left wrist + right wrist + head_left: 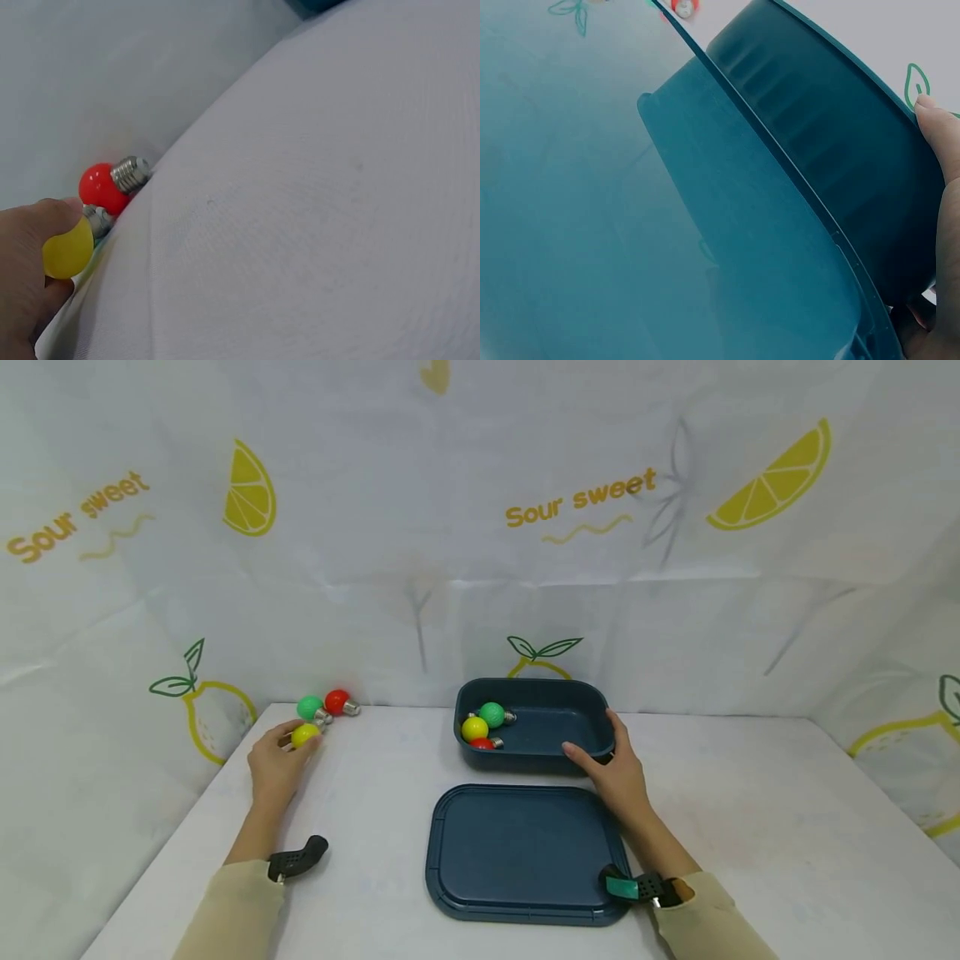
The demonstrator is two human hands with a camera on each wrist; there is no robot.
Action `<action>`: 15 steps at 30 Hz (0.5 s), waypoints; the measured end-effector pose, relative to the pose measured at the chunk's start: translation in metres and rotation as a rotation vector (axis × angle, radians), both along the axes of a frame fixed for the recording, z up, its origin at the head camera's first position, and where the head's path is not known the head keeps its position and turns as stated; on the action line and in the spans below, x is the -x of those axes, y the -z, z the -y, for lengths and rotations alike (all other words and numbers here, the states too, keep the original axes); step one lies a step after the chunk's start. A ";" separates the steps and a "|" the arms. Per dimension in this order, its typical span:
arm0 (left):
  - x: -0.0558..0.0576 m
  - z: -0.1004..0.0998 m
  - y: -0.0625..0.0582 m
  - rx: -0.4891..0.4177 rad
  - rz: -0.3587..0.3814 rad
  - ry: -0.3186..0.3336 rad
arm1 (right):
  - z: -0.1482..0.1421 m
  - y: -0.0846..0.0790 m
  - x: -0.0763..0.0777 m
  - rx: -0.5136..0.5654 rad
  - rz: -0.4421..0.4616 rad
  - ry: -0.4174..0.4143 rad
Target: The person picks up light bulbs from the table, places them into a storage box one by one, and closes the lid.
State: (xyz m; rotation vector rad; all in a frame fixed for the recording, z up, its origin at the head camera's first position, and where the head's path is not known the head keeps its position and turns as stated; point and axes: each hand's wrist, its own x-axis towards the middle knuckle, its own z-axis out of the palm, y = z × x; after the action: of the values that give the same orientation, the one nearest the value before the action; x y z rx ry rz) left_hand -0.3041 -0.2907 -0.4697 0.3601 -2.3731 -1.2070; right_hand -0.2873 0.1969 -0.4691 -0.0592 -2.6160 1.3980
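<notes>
A yellow light bulb (304,735) is pinched between the thumb and fingers of my left hand (276,764), at the table's far left. In the left wrist view the bulb's metal screw base (97,220) points away from the palm. Just beyond it lie a green bulb (309,707) and a red bulb (337,701). My right hand (621,777) grips the near right corner of a dark blue box (555,765), thumb at the front rim and fingers round the side. At the box's left end lie a green bulb (491,714), a yellow bulb (475,728) and a partly hidden red bulb (482,744).
A dark blue lid (525,856) lies flat on the white table (375,827), in front of the box. My right forearm passes over the lid's right edge. Behind the table hangs a white cloth (360,627) printed with lemons. Each wrist wears a black strap.
</notes>
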 end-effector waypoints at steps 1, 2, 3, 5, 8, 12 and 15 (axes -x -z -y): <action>0.000 -0.001 0.000 0.001 0.005 0.009 | 0.000 0.000 0.000 0.001 0.001 -0.001; 0.000 -0.002 -0.001 0.006 0.014 0.019 | 0.000 -0.001 -0.001 0.001 0.001 0.000; 0.000 -0.003 -0.001 0.010 0.018 0.028 | 0.000 -0.001 -0.001 0.000 0.001 -0.001; 0.000 -0.004 0.000 0.009 0.019 0.048 | -0.001 -0.001 -0.001 0.001 0.002 -0.002; 0.001 -0.008 -0.001 0.009 0.011 0.066 | 0.000 0.000 -0.001 -0.004 0.001 0.001; 0.002 -0.013 -0.002 -0.001 -0.030 0.086 | 0.000 0.000 -0.001 -0.002 -0.003 0.001; 0.003 -0.018 -0.006 -0.008 -0.052 0.100 | 0.000 -0.001 -0.001 0.003 -0.004 -0.001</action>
State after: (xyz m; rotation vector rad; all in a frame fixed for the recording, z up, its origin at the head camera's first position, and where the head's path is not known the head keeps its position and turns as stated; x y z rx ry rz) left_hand -0.3070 -0.2732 -0.4640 0.2129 -2.3670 -1.2556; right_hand -0.2863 0.1969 -0.4685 -0.0555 -2.6109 1.4010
